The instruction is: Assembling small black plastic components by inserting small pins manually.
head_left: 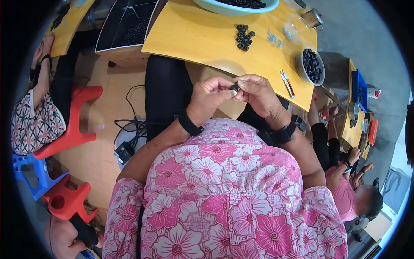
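Note:
Just off the near edge of the yellow table (194,36), my two hands meet in front of my body. Between their fingertips is a small round black part (235,87), mostly covered by the fingers. My left hand (210,96) pinches it from the left with thumb and forefinger. From the other side my right hand (258,93) grips it the same way. Farther up the table lies a loose group of small black ring-like parts (244,38). Beside them is a scatter of small clear pieces (275,39).
Red-handled thread snips (287,84) lie near the table's right edge, below a clear tub (298,64) of black parts. A pale blue basin (237,8) stands at the back. Left is a black-lined box (125,30); cables (129,134) hang below. People sit on both sides.

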The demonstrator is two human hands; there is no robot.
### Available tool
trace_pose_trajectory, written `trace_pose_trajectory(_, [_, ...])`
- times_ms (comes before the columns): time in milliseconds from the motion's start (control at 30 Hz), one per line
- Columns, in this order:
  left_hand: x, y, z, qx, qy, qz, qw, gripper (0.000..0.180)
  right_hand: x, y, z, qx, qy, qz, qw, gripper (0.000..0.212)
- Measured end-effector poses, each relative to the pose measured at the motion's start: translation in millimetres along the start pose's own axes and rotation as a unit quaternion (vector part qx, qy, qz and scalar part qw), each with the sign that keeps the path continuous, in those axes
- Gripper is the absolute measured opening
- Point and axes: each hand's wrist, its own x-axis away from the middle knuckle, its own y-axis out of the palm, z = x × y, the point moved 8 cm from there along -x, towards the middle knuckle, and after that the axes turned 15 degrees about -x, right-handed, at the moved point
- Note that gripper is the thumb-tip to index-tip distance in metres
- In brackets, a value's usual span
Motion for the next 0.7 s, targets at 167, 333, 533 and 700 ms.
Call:
trace_pose_trajectory(167, [-1.2,0.8,-1.7,0.010,-0.006,0.003,1.000,0.012,0.2,0.3,1.5,-0.013,-0.004,-0.010,1.000,0.014])
trace_pose_trajectory(333, [-2.5,0.3,-2.0,0.012,-0.013,0.004,1.000,0.013,2.2,8.5,-6.7,0.022,-0.051,-0.001,0.998,0.010])
trace_pose_trajectory(533, [-4.1,-2.7,-4.8,0.002,-0.020,0.013,1.000,0.014,5.9,11.4,-16.0,0.069,-0.102,0.008,0.992,0.006])
trace_pose_trajectory(700, [-4.5,-1.0,-0.4,0.011,0.002,0.004,1.000,0.014,8.6,17.6,-23.4,0.159,-0.174,0.000,0.972,0.005])
